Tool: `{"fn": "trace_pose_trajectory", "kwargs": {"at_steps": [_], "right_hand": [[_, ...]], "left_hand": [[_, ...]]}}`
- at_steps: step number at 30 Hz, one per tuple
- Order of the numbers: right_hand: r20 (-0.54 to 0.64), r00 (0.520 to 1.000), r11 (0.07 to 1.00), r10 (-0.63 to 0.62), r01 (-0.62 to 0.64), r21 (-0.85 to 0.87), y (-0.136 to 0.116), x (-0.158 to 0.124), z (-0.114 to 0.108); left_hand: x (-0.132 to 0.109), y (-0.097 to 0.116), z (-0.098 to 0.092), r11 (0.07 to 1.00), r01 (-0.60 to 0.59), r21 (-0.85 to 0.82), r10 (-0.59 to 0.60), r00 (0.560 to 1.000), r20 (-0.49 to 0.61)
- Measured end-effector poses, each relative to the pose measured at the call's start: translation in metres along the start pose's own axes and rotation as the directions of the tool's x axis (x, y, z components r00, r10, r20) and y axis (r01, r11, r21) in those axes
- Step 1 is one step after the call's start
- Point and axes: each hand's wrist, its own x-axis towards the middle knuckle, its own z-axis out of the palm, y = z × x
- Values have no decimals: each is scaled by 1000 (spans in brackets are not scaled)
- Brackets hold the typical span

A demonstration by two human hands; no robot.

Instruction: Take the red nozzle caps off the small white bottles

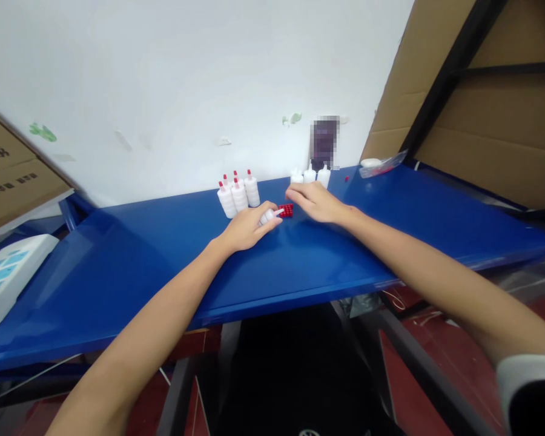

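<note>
My left hand (245, 229) is closed around a white nozzle bottle (267, 216), tilted over with its bare tip pointing right. Just beyond that tip lies a tight block of small red caps (287, 210) on the table. My right hand (317, 201) hovers right of the caps, its fingers bent and pressed together; whatever they hold, if anything, is hidden. Behind my left hand stands a group of white bottles (238, 197) with red tips. Several white bottles (309, 175) without red tips stand upright behind my right hand.
The blue table (154, 260) runs against a white wall. One loose red cap (347, 178) and a clear plastic bag (384, 164) lie at the back right. A white device with blue panels (9, 275) sits at the left, near a cardboard box (16, 175).
</note>
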Motion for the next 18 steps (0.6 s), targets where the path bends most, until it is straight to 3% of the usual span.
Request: {"fn": "trace_pose_trajectory", "kwargs": {"at_steps": [4,9,15,18], "right_hand": [[98,991,995,-94,90,46,-22,-2,6],[116,986,993,-119,118,18,-27,-3,11],[-29,999,998,-44,42,-40,-15,-1,-2],[-122,990,981,64,-85,-177,-1,1,-14]], "left_hand": [[0,-1,0,999,-32,-33,32,999,-1],[1,-4,1,998,-38,-47,38,999,-11],[2,-4,1,999,21,-27,-21,1000,-14],[2,-4,1,1000,14,-22,-14,1000,-13]]}}
